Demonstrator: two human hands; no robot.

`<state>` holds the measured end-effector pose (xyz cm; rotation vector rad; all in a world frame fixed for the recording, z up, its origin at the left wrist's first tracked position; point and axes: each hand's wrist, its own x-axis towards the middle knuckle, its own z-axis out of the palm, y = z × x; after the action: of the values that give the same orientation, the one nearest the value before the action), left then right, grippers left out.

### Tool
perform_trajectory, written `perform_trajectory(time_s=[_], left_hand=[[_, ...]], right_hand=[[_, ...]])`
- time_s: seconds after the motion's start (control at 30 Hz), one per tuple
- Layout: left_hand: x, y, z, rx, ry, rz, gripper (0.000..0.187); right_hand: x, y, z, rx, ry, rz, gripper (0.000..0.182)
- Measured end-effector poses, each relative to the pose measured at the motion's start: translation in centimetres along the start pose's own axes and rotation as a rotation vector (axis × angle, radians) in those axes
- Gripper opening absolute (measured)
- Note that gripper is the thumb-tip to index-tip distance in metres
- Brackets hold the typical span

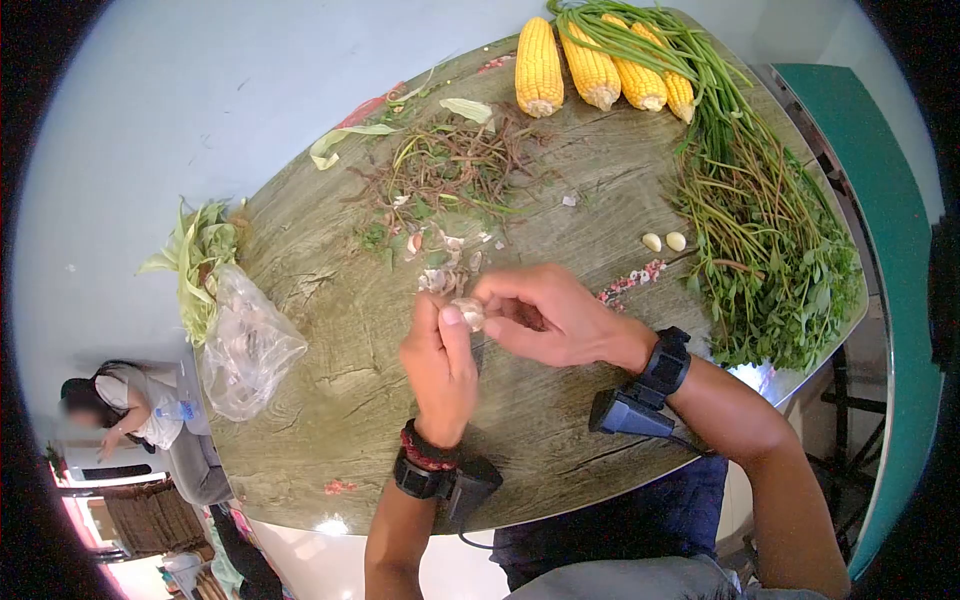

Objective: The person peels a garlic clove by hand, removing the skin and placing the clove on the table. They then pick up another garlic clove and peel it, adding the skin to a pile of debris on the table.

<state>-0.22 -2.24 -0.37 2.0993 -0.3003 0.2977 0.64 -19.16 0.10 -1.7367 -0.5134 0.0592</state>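
Note:
A partly peeled garlic bulb (467,315) is between my two hands over the middle of the wooden table. My left hand (440,365) grips it, with the thumb lying on its near side. From the right, my right hand (555,318) has its bent thumb and fingers against the same bulb; their exact grip is partly hidden. Loose papery garlic skins (440,280) lie on the table just beyond the hands. Two peeled garlic cloves (652,242) sit farther right, beside the greens.
Stem and root scraps (450,165) are heaped beyond the skins. Several corn cobs (540,70) lie at the far edge, long green beans (690,60) draped over some. Leafy greens (770,260) cover the right side. A clear plastic bag (245,345) and corn husks (200,255) are at left. A person (130,410) is beyond.

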Motion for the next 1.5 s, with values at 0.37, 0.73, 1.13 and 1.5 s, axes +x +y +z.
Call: perform_trajectory(time_s=[0.37,0.73,1.13,1.5], left_hand=[[-0.5,-1.1,0.9,0.198,-0.047,0.123,0.016],[-0.7,0.4,0.3,-0.058,-0.095,0.165,0.030],[0.4,-0.7,0.0,0.110,0.020,-0.003,0.019],[0.7,-0.2,0.3,0.597,0.031,0.164,0.022]], right_hand=[[0.3,0.8,0.6,-0.269,-0.041,-0.026,0.037],[0.0,0.9,0.6,-0.238,-0.100,-0.013,0.029],[0.6,1.1,0.5,0.340,-0.025,0.133,0.015],[0.5,2.0,0.8,0.256,0.082,0.085,0.016]])
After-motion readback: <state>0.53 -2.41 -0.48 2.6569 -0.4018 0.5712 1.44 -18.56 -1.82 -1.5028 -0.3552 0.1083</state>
